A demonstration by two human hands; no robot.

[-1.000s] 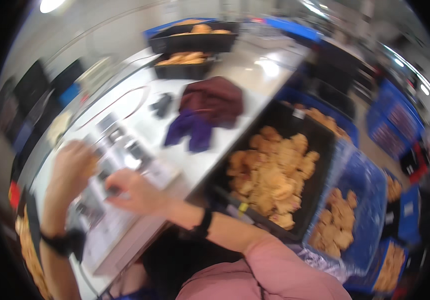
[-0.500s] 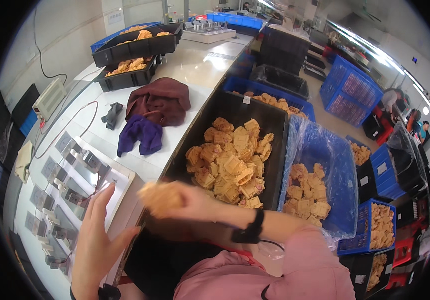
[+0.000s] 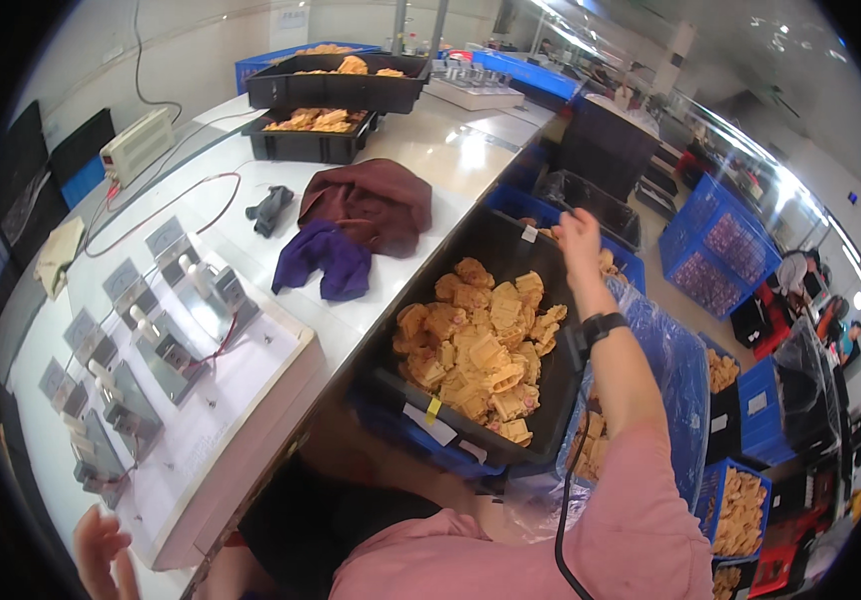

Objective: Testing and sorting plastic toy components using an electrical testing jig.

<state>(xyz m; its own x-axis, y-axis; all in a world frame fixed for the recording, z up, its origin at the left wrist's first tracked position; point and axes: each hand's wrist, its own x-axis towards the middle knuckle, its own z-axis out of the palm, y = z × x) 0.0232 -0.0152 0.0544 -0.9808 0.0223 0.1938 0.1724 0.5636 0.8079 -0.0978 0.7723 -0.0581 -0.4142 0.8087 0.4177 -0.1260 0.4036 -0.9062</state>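
My right hand (image 3: 579, 240) is stretched out over the far right rim of the black bin (image 3: 421, 395), close to the blue crate (image 3: 634, 268) behind it. No part shows in its loosely spread fingers. Tan moulded plastic parts (image 3: 491, 350) lie heaped in the black bin, and more tan parts (image 3: 608, 264) show in the blue crate. At the lower left my left hand (image 3: 103, 552) is open, fingers apart, off the near corner of the white test fixture (image 3: 251, 400). Toggle clamps (image 3: 166, 350) stand in rows on that fixture.
A maroon cloth (image 3: 371, 200) and a purple cloth (image 3: 326, 262) lie on the white bench. Stacked black trays (image 3: 341, 90) of tan parts stand at its far end. To my right is a blue bin lined with clear plastic (image 3: 656, 350). A cable hangs along my right arm.
My right hand has swung from beside the fixture to the far right, and the tan part it held no longer shows in it. My left hand has dropped back toward the lower left.
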